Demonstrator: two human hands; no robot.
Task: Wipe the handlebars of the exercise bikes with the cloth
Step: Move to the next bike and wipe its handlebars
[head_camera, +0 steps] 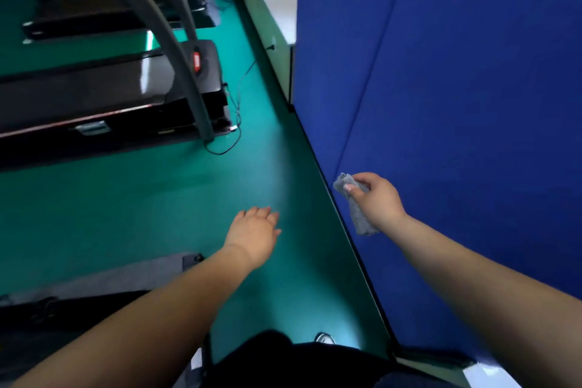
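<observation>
I see both bare arms reaching forward over a green floor (151, 198). My right hand (379, 200) is closed around a grey cloth (359, 217), thumb pressed on its upper end and the rest hanging crumpled below the palm, held in the air in front of a blue partition panel (456, 88) that runs along the right side. My left hand (255, 231) is open and holds nothing, palm down, fingers loosely spread above the floor, well apart from the cloth.

To the upper left stand two black treadmills (104, 91), one behind the other; the nearer has grey curved uprights (176, 50) and a red tag near its front cover. A black power cable (234, 110) loops on the floor beside its front end. At the lower left a grey and black machine base (94, 280) is partly hidden by my left forearm. No bike handlebar is identifiable in this view.
</observation>
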